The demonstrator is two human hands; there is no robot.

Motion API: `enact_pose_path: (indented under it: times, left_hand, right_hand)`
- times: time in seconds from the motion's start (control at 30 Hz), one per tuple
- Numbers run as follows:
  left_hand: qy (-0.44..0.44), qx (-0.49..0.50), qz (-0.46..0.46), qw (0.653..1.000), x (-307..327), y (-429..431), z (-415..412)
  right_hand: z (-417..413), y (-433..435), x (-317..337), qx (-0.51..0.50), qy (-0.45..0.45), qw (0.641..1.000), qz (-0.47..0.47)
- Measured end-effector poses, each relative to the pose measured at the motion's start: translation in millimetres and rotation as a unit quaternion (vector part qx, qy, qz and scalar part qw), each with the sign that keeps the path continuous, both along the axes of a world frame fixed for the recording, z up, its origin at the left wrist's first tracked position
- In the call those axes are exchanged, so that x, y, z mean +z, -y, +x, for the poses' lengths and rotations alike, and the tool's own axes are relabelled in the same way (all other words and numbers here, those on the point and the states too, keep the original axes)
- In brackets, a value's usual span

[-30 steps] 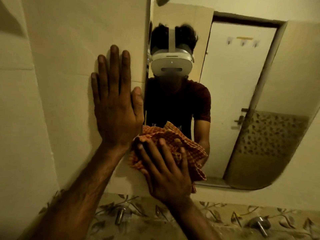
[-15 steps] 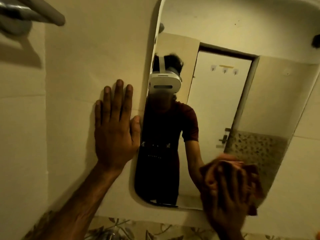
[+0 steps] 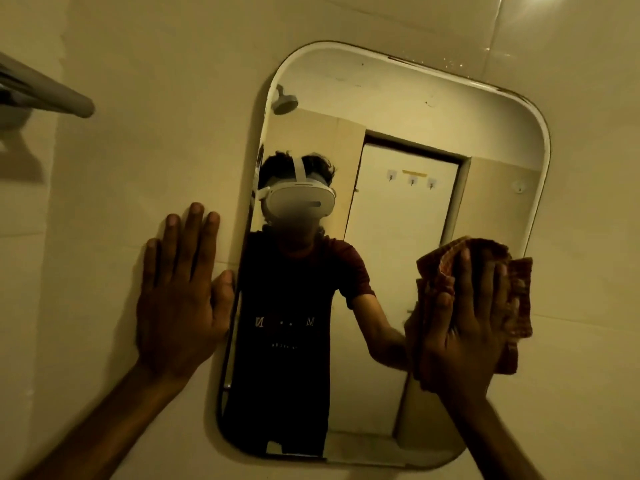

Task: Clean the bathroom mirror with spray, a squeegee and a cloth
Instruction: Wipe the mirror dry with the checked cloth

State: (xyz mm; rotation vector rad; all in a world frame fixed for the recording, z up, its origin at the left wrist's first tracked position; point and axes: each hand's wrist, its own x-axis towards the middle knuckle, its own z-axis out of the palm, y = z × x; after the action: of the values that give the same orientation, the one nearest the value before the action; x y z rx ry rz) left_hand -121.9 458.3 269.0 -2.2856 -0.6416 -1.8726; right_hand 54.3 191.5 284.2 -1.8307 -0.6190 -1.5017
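Note:
A rounded rectangular mirror (image 3: 415, 109) hangs on the pale tiled wall and fills the middle of the view. My right hand (image 3: 464, 327) presses an orange checked cloth (image 3: 519, 299) flat against the mirror's right edge, about halfway up. My left hand (image 3: 183, 299) lies flat on the wall just left of the mirror, fingers spread and pointing up, thumb at the mirror's left edge. No spray bottle or squeegee is in view. The mirror reflects a person in a dark shirt with a white headset.
A grey towel bar (image 3: 45, 95) sticks out from the wall at the upper left. The mirror's reflection shows a white door, wall hooks and a shower head. Cream tiles (image 3: 571, 98) surround the mirror on all sides.
My right hand has swept the cloth from the mirror's lower left corner across to its right edge and upward. The view has tilted up, showing the whole mirror. My left hand stays on the wall.

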Motion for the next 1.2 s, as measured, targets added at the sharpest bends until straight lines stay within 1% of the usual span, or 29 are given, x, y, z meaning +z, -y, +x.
enact_pose_path:
  times: [0.1, 0.17, 0.27, 0.33, 0.43, 0.53, 0.63, 0.73, 0.83, 0.9, 0.93, 1.1, 1.2]
  left_hand:
    - [-0.004, -0.004, 0.022, 1.000, 14.2, -4.1, -2.6]
    - [-0.001, -0.010, 0.033, 0.999, 38.1, -8.5, -3.7]
    - [0.023, -0.010, 0.044, 0.999, 91.2, -8.4, 2.6]
    - [0.038, -0.006, 0.045, 0.998, 110.7, -5.0, 5.3]
    - [0.045, -0.007, 0.042, 0.998, 113.6, -4.1, 7.9]
    - [0.047, -0.005, 0.047, 0.998, 111.7, -6.5, 8.0]
    - [0.050, 0.002, 0.056, 0.997, 110.9, -7.3, 9.7]
    - [0.052, -0.001, 0.053, 0.997, 111.5, -7.7, 10.5]
    - [0.052, 0.002, 0.056, 0.997, 107.9, -8.3, 8.9]
    - [0.049, -0.002, 0.050, 0.998, 99.3, -7.6, 8.1]
    - [0.041, -0.007, 0.047, 0.998, 90.0, -8.0, 5.9]
    - [-0.014, -0.029, 0.066, 0.997, 33.4, -11.3, -2.1]
    - [-0.031, -0.020, 0.081, 0.996, 8.2, -16.7, -6.1]
  right_hand:
    - [2.3, 0.5, 14.5, 0.003, -0.003, 1.000, 0.008]
    - [4.4, -1.8, 35.8, 0.005, -0.002, 1.000, 0.021]
    - [10.5, 1.9, 88.5, 0.001, 0.015, 0.999, 0.039]
    - [11.4, 2.4, 122.0, 0.012, 0.020, 0.999, 0.045]
    - [7.4, -7.6, 160.8, 0.024, 0.023, 0.998, 0.058]
    - [-5.9, -27.3, 183.0, 0.040, 0.025, 0.997, 0.062]
    - [-32.2, -61.6, 197.1, 0.072, 0.048, 0.996, 0.010]
    - [-66.4, -106.3, 205.5, 0.079, 0.101, 0.987, -0.092]
    - [-92.3, -141.2, 188.1, 0.068, 0.159, 0.964, -0.203]
    - [-98.9, -152.2, 156.5, 0.055, 0.185, 0.946, -0.261]
    - [-101.3, -154.3, 133.8, 0.054, 0.182, 0.941, -0.281]
    - [-104.7, -148.7, 24.6, 0.057, 0.122, 0.950, -0.281]
    - [-105.5, -146.7, 2.4, 0.058, 0.123, 0.946, -0.293]
